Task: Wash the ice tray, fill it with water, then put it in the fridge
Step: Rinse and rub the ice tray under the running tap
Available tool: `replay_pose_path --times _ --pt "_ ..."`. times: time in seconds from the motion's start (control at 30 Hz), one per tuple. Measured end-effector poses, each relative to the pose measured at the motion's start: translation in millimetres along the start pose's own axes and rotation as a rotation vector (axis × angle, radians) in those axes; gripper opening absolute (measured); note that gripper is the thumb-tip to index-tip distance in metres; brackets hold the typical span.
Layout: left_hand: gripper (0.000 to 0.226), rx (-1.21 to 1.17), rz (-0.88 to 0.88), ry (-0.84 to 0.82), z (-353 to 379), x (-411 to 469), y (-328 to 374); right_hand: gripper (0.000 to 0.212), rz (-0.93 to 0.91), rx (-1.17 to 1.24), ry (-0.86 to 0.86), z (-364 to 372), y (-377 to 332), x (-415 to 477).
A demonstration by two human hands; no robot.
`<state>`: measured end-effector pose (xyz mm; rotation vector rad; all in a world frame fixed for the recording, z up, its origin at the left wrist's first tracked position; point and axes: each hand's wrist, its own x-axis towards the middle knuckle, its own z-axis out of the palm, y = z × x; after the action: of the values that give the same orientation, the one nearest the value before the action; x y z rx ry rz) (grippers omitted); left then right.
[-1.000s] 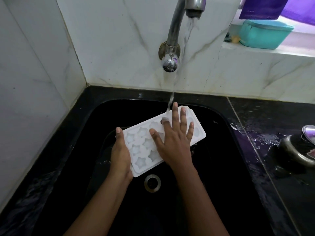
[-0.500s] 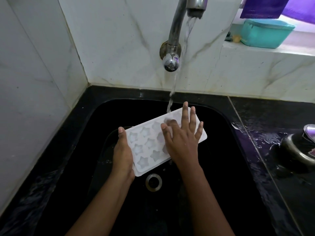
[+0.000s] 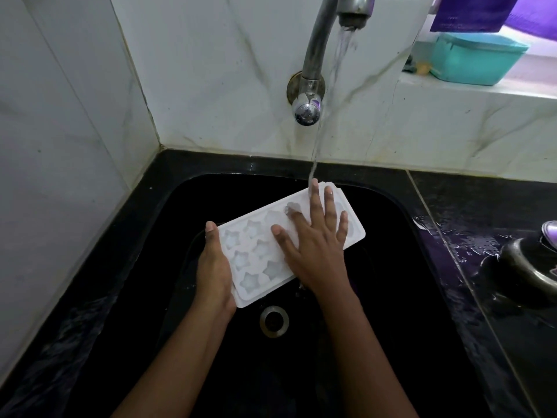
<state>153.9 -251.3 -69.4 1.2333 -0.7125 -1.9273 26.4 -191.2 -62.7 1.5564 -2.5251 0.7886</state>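
A white ice tray (image 3: pixel 256 251) with star-shaped moulds is held over the black sink (image 3: pixel 401 224), its far end under the running tap (image 3: pixel 351 10). My left hand (image 3: pixel 214 267) grips the tray's near-left edge, thumb along the side. My right hand (image 3: pixel 316 245) lies flat on the tray's right half with fingers spread, covering several moulds. The stream of water (image 3: pixel 319 131) lands at the tray's far end by my right fingertips.
The sink drain (image 3: pixel 273 320) sits just below the tray. A wet black counter (image 3: pixel 482 251) to the right carries a dark pan (image 3: pixel 530 267). A teal lidded box (image 3: pixel 476 58) stands on the marble ledge. Marble walls close the left and back.
My right hand has slid along the tray toward its far right end, fingertips now reaching the stream. My left hand keeps its hold on the tray's edge.
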Motion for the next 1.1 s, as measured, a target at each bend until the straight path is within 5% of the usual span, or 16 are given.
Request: replay_pose_path --times 0.13,0.47,0.63,0.83,1.1 --pt "0.067 0.030 0.021 0.000 1 -1 -1 0.060 0.092 -0.037 0.133 0 3 -1" --pt "0.064 0.046 0.008 -0.012 4 -5 -2 0.062 0.106 -0.051 0.106 -1 6 0" --pt "0.072 -0.026 0.003 -0.002 2 -4 -1 0.073 -0.011 0.082 -0.054 1 3 2" --pt "0.062 -0.068 -0.010 -0.009 -1 -4 0 0.046 0.084 0.268 0.271 -16 23 9" --pt "0.060 -0.079 0.019 -0.004 2 -7 0 0.021 0.092 0.235 0.208 -11 21 8"
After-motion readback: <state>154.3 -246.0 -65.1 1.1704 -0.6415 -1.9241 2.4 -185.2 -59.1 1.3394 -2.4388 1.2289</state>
